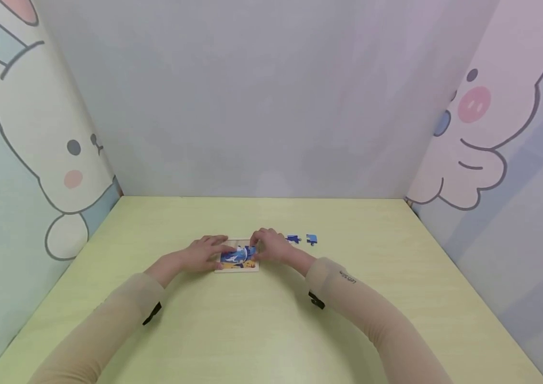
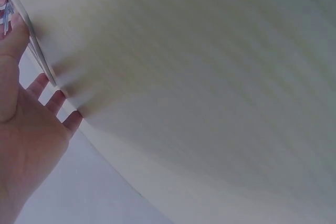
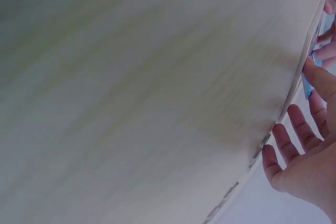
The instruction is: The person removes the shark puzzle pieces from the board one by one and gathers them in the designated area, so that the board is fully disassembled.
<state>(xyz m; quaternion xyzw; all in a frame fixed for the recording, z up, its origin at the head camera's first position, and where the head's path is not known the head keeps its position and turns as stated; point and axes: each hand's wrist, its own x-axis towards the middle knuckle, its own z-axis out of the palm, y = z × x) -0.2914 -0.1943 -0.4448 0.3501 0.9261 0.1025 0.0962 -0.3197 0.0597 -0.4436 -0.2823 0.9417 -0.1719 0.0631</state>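
Near the middle of the pale yellow table [image 1: 233, 330], a shallow puzzle tray [image 1: 236, 270] lies between the two hands, its picture of blue, white and yellow partly covered by fingers. The left hand [image 1: 202, 253] rests over the tray's left side with its fingers spread and fairly straight, the thumb by the near corner; it hides that edge. The right hand [image 1: 273, 246] covers most of the right edge, and from the head view it is hard to make out what its fingertips hold. The right wrist view settles this: thumb and forefinger pinch a blue piece [image 3: 308, 87], tilted at the tray's edge, while the other fingers are loosely bent. That view cuts off the tray at the frame's border and shows the loose pieces only as thin outlines. The head view gives their faces: a dark blue piece [image 1: 293, 239] just beside the right hand, and a lighter blue piece [image 1: 312, 239] farther right, apart from it. In the left wrist view the tray appears nearly edge-on, its picture too oblique to read.
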